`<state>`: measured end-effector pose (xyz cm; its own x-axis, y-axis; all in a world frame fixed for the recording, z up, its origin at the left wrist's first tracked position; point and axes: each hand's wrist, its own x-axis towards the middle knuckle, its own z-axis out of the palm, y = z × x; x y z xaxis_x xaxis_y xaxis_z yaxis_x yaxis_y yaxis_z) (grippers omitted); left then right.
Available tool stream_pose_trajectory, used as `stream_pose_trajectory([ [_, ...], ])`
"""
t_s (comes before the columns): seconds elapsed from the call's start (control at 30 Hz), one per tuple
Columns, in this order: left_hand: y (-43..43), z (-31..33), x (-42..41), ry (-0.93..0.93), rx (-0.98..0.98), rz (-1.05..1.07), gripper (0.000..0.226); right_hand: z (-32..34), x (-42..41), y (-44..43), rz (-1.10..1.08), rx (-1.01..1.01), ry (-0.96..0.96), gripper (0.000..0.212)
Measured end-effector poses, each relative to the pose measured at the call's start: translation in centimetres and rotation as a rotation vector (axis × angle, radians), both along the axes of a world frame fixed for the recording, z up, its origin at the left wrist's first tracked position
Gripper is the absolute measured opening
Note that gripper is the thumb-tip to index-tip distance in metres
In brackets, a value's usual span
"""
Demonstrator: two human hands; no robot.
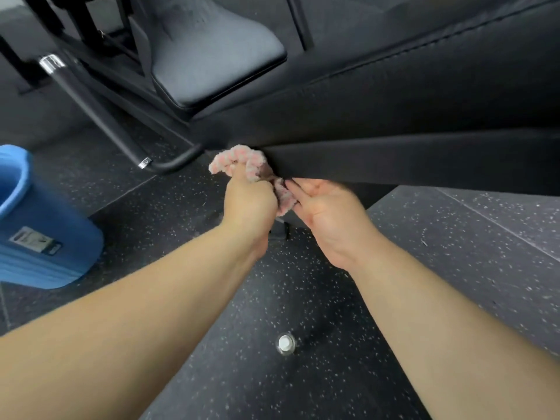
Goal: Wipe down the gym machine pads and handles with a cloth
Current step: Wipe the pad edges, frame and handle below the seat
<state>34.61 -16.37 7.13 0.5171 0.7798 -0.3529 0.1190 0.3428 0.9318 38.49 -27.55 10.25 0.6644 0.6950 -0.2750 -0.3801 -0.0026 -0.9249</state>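
Label on blue bucket [36,219] too blurred; no readable text anywhere.

Looks like a gym. Has black upholstered pads [394,110] on a steel frame [91,98], above speckled rubber floor tiles [454,237].

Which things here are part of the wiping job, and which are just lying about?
In the job: cloth, held by left hand and right hand; long pad; seat pad; bar.
Lying about: bucket; floor bolt.
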Motion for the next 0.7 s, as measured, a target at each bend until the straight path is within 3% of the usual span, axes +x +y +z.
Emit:
stream_pose_trajectory([
  [0.07,1.2,0.9,1.4,0.062,-0.172,0.115,0.034,0.3,-0.1,-0.7,0.007,-0.026,-0.04,0.066],
  [0.13,2.3,1.8,2.0,0.066,-0.241,0.185,0.051,0.6,-0.2,-1.9,-0.008,-0.02,-0.074,0.079],
  [0.2,2.4,2.2,1.5,0.05,-0.133,0.236,0.05,1.0,-0.1,-3.0,-0.042,0.029,-0.049,0.077],
  [0.27,2.4,2.6,0.6,-0.025,-0.138,0.359,0.036,1.6,0.1,-4.0,-0.088,0.098,-0.011,0.071],
  [0.33,2.3,3.0,0.6,-0.045,-0.17,0.407,0.037,2.0,0.1,-5.1,-0.114,0.154,0.006,0.063],
  [0.43,-0.2,4.6,1.4,-0.087,-0.239,0.356,0.033,2.1,-0.2,-6.5,-0.112,0.188,0.01,0.069],
  [0.53,-6.0,6.0,0.6,-0.168,-0.061,0.227,0.026,2.4,-0.7,-7.0,-0.144,0.216,0.047,0.067],
  [0.6,-8.7,6.8,0.0,-0.218,0.02,0.168,0.034,3.0,-1.0,-7.3,-0.243,0.236,0.032,0.059],
  [0.7,-8.6,8.1,-0.2,-0.21,0.019,0.188,0.028,4.1,-1.3,-8.6,-0.481,0.259,-0.073,0.056],
])
